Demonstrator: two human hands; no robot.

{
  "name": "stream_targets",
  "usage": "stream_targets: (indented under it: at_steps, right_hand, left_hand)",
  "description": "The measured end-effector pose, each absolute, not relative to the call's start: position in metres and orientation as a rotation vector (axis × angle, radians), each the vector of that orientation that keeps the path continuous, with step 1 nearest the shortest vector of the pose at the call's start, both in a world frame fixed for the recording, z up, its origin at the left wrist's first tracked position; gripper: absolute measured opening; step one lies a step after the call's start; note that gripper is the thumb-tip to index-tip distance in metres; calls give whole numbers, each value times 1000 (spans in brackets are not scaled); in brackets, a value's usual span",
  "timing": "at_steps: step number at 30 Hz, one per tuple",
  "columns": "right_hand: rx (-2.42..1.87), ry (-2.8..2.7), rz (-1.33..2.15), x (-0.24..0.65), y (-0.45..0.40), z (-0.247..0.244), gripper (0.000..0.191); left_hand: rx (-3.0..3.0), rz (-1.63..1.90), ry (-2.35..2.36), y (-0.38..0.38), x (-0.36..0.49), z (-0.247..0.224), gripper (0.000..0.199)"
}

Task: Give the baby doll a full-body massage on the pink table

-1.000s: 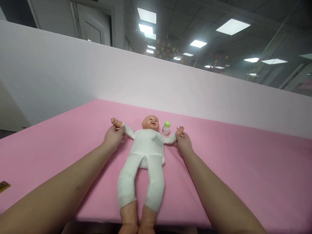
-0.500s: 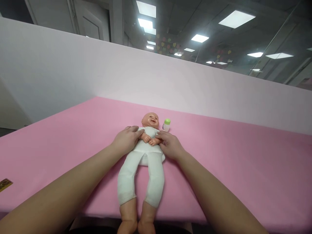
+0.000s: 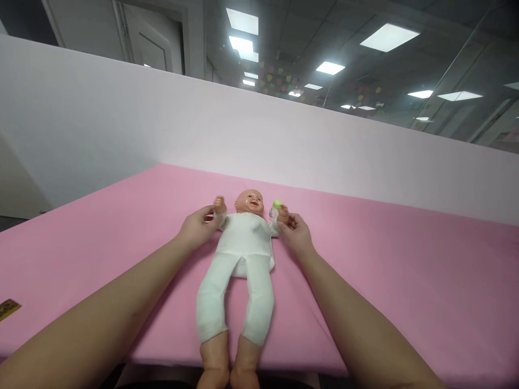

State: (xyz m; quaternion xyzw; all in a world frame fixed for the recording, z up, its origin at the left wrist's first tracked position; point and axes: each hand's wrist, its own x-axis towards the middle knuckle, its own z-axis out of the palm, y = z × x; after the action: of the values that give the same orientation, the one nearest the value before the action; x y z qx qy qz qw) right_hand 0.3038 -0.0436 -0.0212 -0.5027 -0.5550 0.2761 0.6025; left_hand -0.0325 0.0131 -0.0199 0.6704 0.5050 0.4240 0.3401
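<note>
A small bottle [image 3: 277,204] with a lime-green cap (its body is partly hidden) stands on a smooth pink-covered table [image 3: 405,275], near the far edge. At the view's left border lies a yellow-and-dark label [image 3: 8,309], its print too small to read. Beyond the table rises a plain white partition [image 3: 292,146], its top edge sloping down to the right. Above it, glass [image 3: 438,65] shows bright rectangular ceiling lights [image 3: 389,38] and a scatter of heart-shaped decorations [image 3: 279,81] (dim, in mixed colours). At upper left is a pale panelled door [image 3: 156,48] in its frame.
</note>
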Motion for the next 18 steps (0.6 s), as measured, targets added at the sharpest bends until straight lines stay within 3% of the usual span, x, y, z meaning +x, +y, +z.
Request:
stream_targets:
  at_steps: [6, 12, 18]
  right_hand:
    - [-1314, -820, 917, 344, -19, -33, 37]
    - [-1423, -762, 973, 357, -15, -32, 32]
    - [-1414, -834, 880, 359, -14, -35, 37]
  left_hand:
    - [949, 1183, 1211, 40, -49, -31, 66]
    - [833, 1091, 1171, 44, -53, -26, 49]
    - [816, 1122, 1181, 45, -51, -26, 55]
